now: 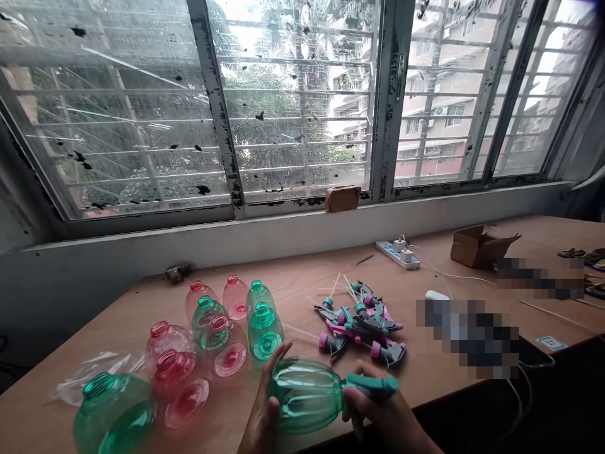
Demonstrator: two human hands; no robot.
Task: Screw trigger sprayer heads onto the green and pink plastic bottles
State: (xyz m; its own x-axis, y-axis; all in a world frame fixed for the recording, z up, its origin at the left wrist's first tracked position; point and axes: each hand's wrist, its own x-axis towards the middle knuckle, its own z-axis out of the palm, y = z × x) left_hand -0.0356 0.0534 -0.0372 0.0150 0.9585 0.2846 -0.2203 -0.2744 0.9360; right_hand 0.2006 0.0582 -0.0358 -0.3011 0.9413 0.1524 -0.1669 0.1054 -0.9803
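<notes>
- Fingers (pixel 352 413) of the right hand (pixel 385 416) are curled round a teal-and-dark spray head (pixel 371 383) at the neck of a green bottle (pixel 309 394).
- That bottle lies on its side in front of the person, over the near edge of the bench (pixel 227 419), its neck pointing right.
- Fingers of the left hand (pixel 262 403) cup its base, thumb on the near side.
- Just beyond the right hand, loose spray heads (pixel 363 321) in pink, teal and grey lie in a heap, some with thin white tubes sticking out.
- To the left stand nine open-necked bottles, five red (pixel 170 340) and four green (pixel 113 410), grouped closely.
- Clear plastic wrap (pixel 89 375) lies crumpled beside them.
- Toward the back, a power strip (pixel 397 254) carries white plugs; an open cardboard box (pixel 475 247) stands farther right.
- Two patches on the right are pixelated, their contents unreadable.
- A brown block (pixel 343 198) rests on the sill below barred windows (pixel 293 94).
</notes>
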